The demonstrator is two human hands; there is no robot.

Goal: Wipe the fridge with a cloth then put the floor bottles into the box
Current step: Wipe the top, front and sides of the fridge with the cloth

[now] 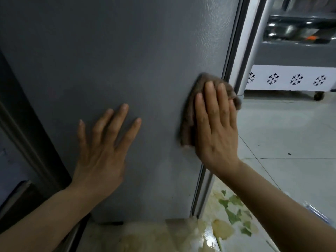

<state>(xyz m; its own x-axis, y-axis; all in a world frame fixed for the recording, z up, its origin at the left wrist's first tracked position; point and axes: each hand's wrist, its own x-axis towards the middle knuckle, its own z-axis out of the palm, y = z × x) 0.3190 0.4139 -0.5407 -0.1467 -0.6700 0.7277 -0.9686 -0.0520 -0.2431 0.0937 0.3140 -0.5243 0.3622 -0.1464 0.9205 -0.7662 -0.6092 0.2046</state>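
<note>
The grey side panel of the fridge (112,51) fills most of the view. My right hand (216,128) lies flat with straight fingers on a brown cloth (189,122), pressing it against the panel near the fridge's right edge. The cloth sticks out above and to the left of the hand. My left hand (103,148) rests flat on the bare panel, fingers spread, to the left of the cloth. No bottles or box are in view.
The fridge's silver door edge (243,70) runs down on the right. Beyond it is a tiled floor (291,135) and a wheeled metal cart (294,51) with a snowflake-patterned panel. A patterned glossy surface (218,228) lies below. A dark frame (27,124) stands at the left.
</note>
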